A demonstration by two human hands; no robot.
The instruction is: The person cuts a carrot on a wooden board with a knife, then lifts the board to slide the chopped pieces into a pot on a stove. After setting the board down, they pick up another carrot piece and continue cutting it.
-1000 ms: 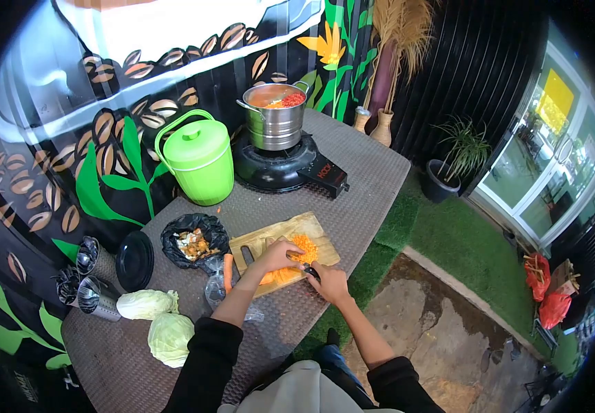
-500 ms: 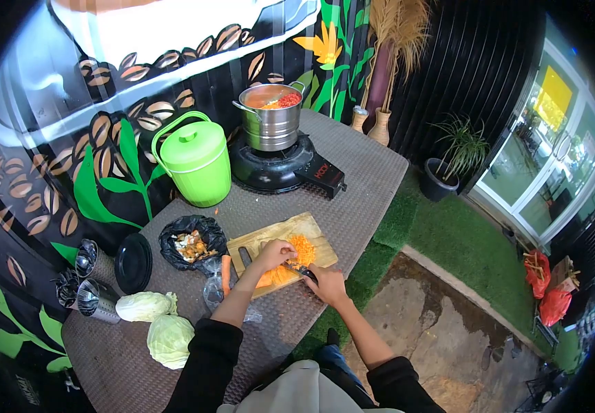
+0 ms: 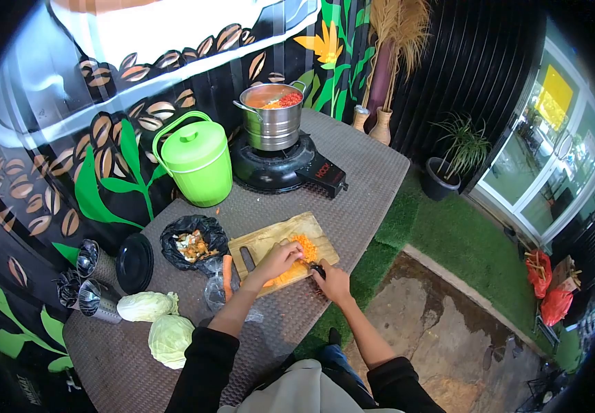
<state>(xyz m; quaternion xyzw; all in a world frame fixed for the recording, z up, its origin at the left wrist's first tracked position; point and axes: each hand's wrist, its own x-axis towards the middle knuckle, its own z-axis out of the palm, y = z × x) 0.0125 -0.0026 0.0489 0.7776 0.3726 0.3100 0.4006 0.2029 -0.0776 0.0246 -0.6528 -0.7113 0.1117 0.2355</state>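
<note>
Now both hands sit slightly further right. Left hand (image 3: pixel 280 261): fingers bunched at the chopped carrot (image 3: pixel 306 244), can't tell if gripping. Right hand (image 3: pixel 333 282): fingers clamped on knife (image 3: pixel 319 270). Carrot's on cutting board (image 3: pixel 263 239); chopping looks unfinished.

shiny metal pot (image 3: pixel 272 131), glossy green plastic bucket (image 3: pixel 202 168)

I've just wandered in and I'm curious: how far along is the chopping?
Partway, I'd say. Done: a heap of fine orange bits on the board; red bits in the pot. In hand: the right hand holds a knife at the board, the left hand beside it. Probably left: the long carrot, perhaps the oblong cabbage and round cabbage, which look whole.
</note>
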